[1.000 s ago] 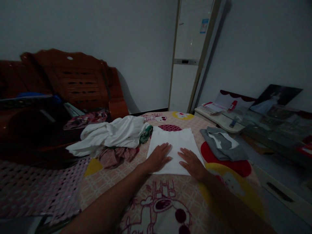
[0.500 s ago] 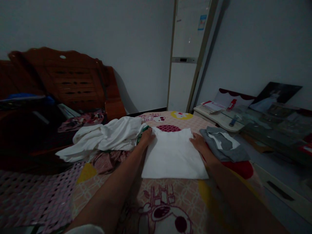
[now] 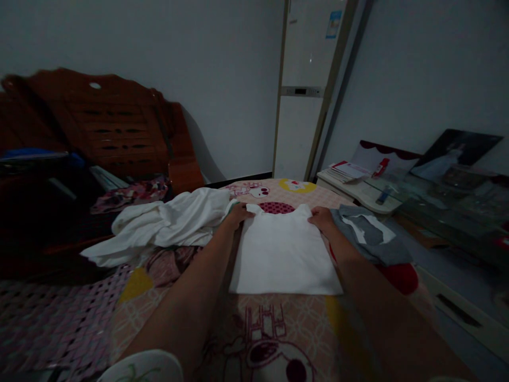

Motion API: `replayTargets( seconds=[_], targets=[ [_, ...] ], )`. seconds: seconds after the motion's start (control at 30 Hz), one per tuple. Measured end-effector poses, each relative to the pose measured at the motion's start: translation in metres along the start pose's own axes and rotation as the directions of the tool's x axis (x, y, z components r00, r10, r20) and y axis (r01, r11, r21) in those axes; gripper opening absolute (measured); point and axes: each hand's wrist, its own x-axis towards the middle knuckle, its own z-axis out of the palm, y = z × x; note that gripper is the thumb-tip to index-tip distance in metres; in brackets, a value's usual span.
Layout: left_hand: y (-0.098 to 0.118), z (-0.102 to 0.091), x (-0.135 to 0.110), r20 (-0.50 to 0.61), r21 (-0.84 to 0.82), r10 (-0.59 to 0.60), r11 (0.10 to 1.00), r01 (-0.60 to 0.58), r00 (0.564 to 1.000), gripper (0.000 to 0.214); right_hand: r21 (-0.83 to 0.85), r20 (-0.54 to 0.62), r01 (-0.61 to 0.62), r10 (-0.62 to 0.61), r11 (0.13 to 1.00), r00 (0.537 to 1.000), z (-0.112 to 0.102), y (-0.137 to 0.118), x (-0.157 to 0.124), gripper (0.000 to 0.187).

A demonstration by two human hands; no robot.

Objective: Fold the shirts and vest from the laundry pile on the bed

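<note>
While both arms reach in from the near side, a white shirt (image 3: 285,260) lies flat at the middle of the patterned worktop (image 3: 310,313), its neckline on the far side and its straight lower edge on the near side. The left hand (image 3: 239,213) is at the shirt's far left corner, the fingers drawn together on the fabric; the right hand (image 3: 321,218) grips the far right corner in the same manner. The fingertips beneath the fabric are hidden. One forearm runs along each side of the shirt, and a pale sleeve (image 3: 143,366) with a green design shows at the near left.

Left of the left hand, a white heap (image 3: 178,220) of rumpled fabric lies partly over a pinkish-brown garment (image 3: 167,265). Right of the right hand, a folded grey garment (image 3: 374,236) with a white pattern rests just beside the forearm. Farther left stands a carved wooden seat (image 3: 119,143), with a pink woven surface (image 3: 59,313) on its near side. On the far side rises a tall white unit (image 3: 300,135). To the far right, papers (image 3: 348,172) and a red object (image 3: 380,167) stand near a dark picture (image 3: 453,154).
</note>
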Motion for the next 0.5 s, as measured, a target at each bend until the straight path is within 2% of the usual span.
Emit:
replayTargets(
  seconds=[0.07,0.13,0.23,0.3,0.37,0.43,0.5],
  targets=[
    [0.000,0.000,-0.004,0.008,-0.174,0.020,0.985,-0.018,1.000,0.057,0.094,-0.016,0.026,-0.024,0.995,1.000,-0.002,-0.002,-0.007,0.027],
    [0.001,-0.001,-0.011,0.022,-0.375,0.057,0.926,-0.044,0.998,0.069,0.275,-0.037,0.030,-0.021,0.961,0.999,-0.005,-0.002,-0.014,0.027],
    [0.005,-0.007,-0.028,0.077,-0.532,0.164,0.841,-0.099,0.983,0.083,0.563,-0.037,0.021,0.000,0.826,0.999,-0.015,-0.002,-0.030,0.027],
    [0.010,-0.014,-0.045,0.159,-0.546,0.251,0.828,-0.126,0.955,0.084,0.644,-0.001,0.027,-0.034,0.765,0.999,-0.027,0.001,-0.044,0.029],
    [0.013,-0.023,-0.063,0.266,-0.498,0.298,0.857,-0.133,0.917,0.077,0.652,0.075,0.029,-0.102,0.758,0.992,-0.039,0.005,-0.061,0.028],
    [0.012,-0.032,-0.080,0.364,-0.392,0.285,0.910,-0.132,0.887,0.067,0.593,0.202,0.018,-0.171,0.805,0.964,-0.051,0.009,-0.078,0.022],
    [0.009,-0.041,-0.093,0.453,-0.257,0.236,0.958,-0.128,0.859,0.058,0.495,0.340,0.016,-0.211,0.869,0.916,-0.060,0.012,-0.093,0.019]
  ],
)
